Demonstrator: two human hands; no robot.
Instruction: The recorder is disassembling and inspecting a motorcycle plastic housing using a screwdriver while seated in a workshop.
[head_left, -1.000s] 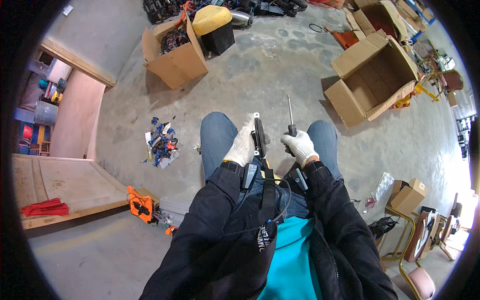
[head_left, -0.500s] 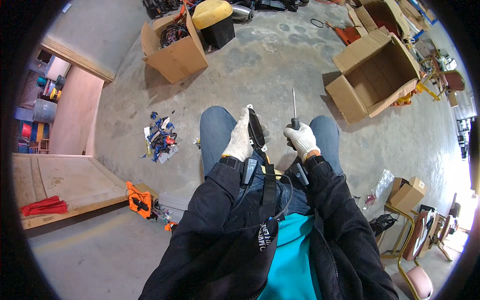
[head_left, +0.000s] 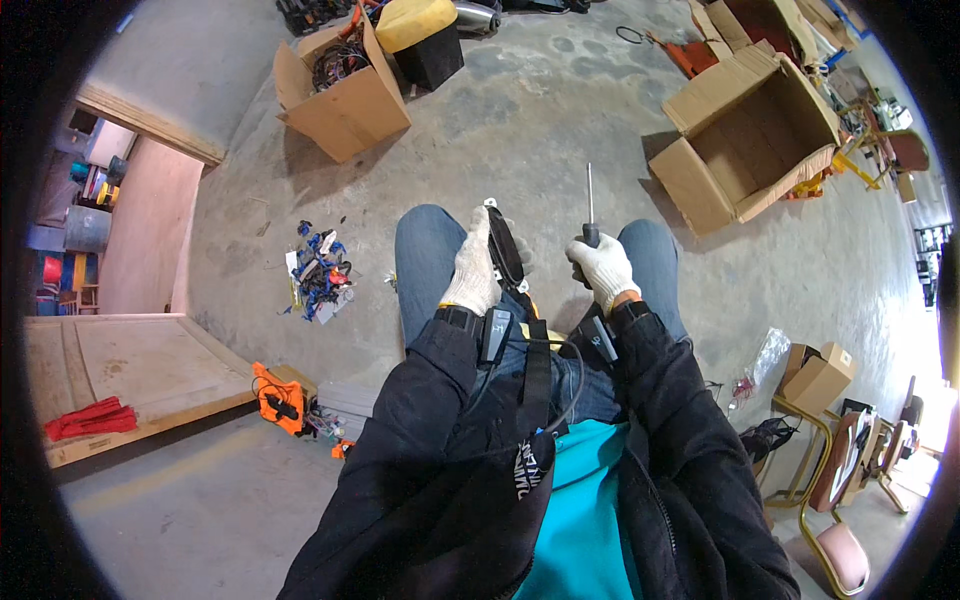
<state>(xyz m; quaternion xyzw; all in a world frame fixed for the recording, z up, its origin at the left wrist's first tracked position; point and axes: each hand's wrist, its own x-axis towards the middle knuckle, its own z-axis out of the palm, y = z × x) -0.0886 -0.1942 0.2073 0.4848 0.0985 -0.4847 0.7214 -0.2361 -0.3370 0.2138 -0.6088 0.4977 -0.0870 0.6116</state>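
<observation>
Head view — screwdriver (head_left: 591, 232) points forward along its length.

Black screwdriver handle (head_left: 591, 236) (white gloves (head_left: 606, 268))

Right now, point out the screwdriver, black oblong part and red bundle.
Screwdriver (head_left: 591, 235): head view, on its dark handle.
Black oblong part (head_left: 507, 250): head view, middle of its body.
Red bundle (head_left: 92, 419): head view, middle of its folds.

White glare is pouring in just past three o'clock, bleaching the edge and glossing the grey floor (head_left: 850, 270)! At two o'clock, the open carton (head_left: 745, 140) is casting shadow towards nine; black vignetting is ringing everything, outer lines are bowing.
</observation>
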